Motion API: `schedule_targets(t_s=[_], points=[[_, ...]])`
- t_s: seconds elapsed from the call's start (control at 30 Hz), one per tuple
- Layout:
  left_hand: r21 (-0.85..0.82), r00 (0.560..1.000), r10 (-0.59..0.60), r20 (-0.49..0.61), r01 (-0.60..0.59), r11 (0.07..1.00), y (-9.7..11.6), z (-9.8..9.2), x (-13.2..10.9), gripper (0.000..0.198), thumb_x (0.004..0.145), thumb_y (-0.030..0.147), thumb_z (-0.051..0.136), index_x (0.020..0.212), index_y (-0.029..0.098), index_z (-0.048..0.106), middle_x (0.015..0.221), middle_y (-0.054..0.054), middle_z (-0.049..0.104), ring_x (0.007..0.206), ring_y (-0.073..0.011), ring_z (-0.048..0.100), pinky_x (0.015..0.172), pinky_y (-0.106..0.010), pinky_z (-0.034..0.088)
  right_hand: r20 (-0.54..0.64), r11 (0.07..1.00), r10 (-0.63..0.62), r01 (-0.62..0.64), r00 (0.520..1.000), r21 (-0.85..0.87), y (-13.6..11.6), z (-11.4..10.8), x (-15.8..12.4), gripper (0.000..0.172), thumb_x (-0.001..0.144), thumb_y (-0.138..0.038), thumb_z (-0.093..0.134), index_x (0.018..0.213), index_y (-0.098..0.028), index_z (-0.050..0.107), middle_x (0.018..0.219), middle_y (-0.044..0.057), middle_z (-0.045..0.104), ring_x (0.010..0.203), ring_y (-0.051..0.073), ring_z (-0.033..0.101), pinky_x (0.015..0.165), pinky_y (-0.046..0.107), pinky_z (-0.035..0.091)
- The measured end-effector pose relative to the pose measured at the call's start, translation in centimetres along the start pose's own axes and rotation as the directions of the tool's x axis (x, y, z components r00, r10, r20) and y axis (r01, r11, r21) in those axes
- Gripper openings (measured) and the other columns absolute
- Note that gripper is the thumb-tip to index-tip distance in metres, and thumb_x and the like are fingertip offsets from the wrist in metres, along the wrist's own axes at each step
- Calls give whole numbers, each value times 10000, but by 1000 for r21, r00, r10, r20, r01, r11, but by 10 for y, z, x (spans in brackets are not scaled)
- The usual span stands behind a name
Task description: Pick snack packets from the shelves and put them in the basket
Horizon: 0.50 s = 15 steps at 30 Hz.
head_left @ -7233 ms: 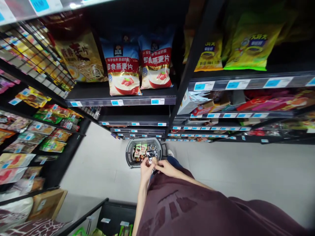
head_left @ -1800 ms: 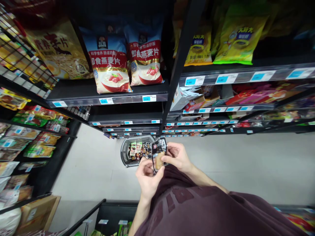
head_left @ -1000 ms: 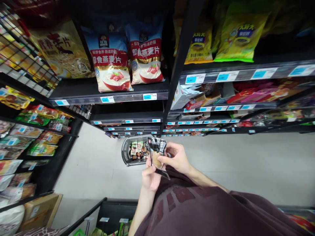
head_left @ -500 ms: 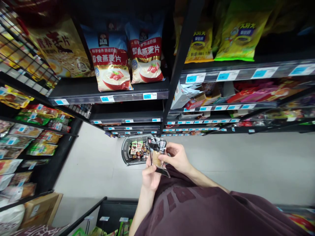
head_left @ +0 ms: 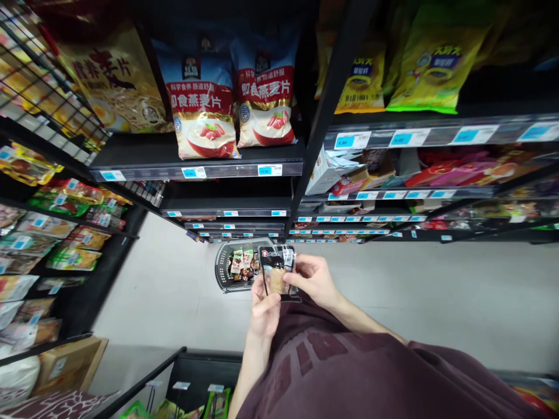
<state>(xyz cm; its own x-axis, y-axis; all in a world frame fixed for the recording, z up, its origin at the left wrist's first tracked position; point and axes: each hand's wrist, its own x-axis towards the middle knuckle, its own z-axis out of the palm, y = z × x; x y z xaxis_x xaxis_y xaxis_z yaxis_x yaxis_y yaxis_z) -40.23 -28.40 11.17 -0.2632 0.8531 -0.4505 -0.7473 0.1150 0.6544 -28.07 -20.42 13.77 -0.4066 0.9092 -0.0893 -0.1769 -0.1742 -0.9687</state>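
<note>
Between my two hands is a small vacuum-packed snack packet point(head_left: 276, 278), black at the top with a clear window that shows a tan piece of food. My left hand point(head_left: 265, 308) grips its lower left corner, thumb on the front. On the right edge, my right hand point(head_left: 315, 280) pinches it with the thumb laid across the front. Beyond the packet, a dark shopping basket point(head_left: 222, 269) stands on the floor, partly covered by the packet. Several small snack packets point(head_left: 243, 263) lie inside it.
Tall black shelves face me, with oatmeal bags point(head_left: 204, 110) at upper left and yellow snack bags point(head_left: 440, 64) at upper right. Another rack of packets point(head_left: 74, 256) lines the left side. A cardboard box point(head_left: 72, 364) sits at lower left. Grey floor point(head_left: 166, 291) runs between the shelves.
Both hands have turned the packet slightly, so its printed black top faces me more squarely and its lower end is less visible. The view has shifted a little.
</note>
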Motion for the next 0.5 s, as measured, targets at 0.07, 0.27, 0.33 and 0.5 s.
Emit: schedule_targets(t_s=[0.07,0.27,0.33,0.5], points=[[-4,1000,17,6,-17,1000,1,2,0,401,520,243,822,876,267,638,983,-2,703,975,-218,649,953,-396,475,-4,1000,-4,4,1000,1,1,0,0,263,643,-337,840,699,-181,636,633,-23,544,582,120,482,553,261,415],[-84,1000,6,7,-5,996,2,8,-2,398,507,196,835,842,253,629,943,5,705,923,-201,655,916,-372,481,-16,999,2,-1,1000,42,3,-1,1,268,637,-321,848,737,-180,643,654,-19,580,573,116,509,547,254,434],[-107,1000,2,18,0,994,1,8,-2,411,512,177,833,860,256,629,953,8,704,932,-200,652,927,-377,468,-10,998,12,-12,1000,66,5,-1,1,270,642,-320,846,751,-181,641,658,-18,594,568,117,527,547,254,450],[-105,999,31,30,-28,994,-1,5,-2,415,529,147,834,874,258,632,943,7,707,946,-206,646,963,-394,435,13,990,25,-26,1000,140,7,0,1,242,656,-282,840,739,-182,636,644,-22,615,551,124,572,546,255,479]])
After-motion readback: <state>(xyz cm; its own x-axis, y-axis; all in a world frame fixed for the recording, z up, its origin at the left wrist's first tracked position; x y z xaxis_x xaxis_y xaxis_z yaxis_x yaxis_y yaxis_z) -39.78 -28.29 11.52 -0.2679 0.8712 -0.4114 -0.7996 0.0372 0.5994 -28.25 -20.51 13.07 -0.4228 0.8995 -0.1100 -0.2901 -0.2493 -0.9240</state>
